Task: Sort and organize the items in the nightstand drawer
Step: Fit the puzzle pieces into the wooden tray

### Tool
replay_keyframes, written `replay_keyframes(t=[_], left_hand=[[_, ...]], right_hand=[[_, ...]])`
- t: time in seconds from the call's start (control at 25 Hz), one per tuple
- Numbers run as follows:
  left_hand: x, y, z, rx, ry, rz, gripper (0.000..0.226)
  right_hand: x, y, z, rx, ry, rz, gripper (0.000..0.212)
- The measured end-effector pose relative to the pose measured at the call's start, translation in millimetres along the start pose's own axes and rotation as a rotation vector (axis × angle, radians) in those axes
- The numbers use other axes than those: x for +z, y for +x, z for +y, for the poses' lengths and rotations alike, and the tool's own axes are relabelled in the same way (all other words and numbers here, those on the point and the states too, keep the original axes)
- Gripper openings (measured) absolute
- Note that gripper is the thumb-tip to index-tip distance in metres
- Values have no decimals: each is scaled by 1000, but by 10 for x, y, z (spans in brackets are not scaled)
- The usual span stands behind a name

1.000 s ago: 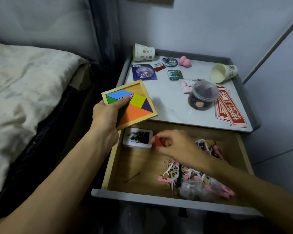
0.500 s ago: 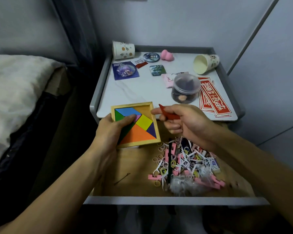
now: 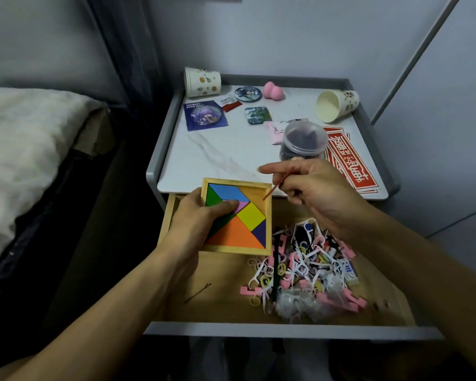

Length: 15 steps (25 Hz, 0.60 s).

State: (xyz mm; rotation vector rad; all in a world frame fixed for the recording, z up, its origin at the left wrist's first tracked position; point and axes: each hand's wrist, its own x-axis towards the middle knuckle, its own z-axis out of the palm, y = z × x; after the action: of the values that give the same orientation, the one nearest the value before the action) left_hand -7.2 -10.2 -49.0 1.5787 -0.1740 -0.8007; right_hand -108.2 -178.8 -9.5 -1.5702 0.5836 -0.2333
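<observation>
A square wooden puzzle tray (image 3: 259, 191) of coloured flat pieces is held over the back left corner of the open wooden drawer (image 3: 226, 307) by the left hand (image 3: 201, 215), the thumb pressed on the pieces (the fingers are hidden beneath). A thin red piece (image 3: 271, 191), seen edge-on, is pinched by the right hand (image 3: 313, 193), its lower tip at the tray's right rim; contact cannot be told. A tangle of pink and white plastic bits (image 3: 305, 268) is heaped in the drawer's right half, with a black hairpin (image 3: 198, 292) well apart. A clear lidded jar (image 3: 302, 141) stands on the white marble tabletop (image 3: 212, 158).
</observation>
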Motion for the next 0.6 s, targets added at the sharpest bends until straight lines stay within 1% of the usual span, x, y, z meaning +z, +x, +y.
replay_keyframes(t=[0.12,0.32,0.4,0.48,0.6], left_hand=[[14,-13,-13,14,51,-29,34],[14,-22,9,10,36,-32,34],[18,-30,24,12,32,-36,32],[31,-49,30,10,27,-48,31],[53,-76,25,4,8,-71,31]], right_hand=[[12,-23,15,-23,-157,40,37],[-4,-21,-36,-81,-394,-55,30],[3,-15,-12,-133,-513,-77,29],[39,-16,40,-204,-621,-25,26],[97,-37,103,-301,-690,58,17]])
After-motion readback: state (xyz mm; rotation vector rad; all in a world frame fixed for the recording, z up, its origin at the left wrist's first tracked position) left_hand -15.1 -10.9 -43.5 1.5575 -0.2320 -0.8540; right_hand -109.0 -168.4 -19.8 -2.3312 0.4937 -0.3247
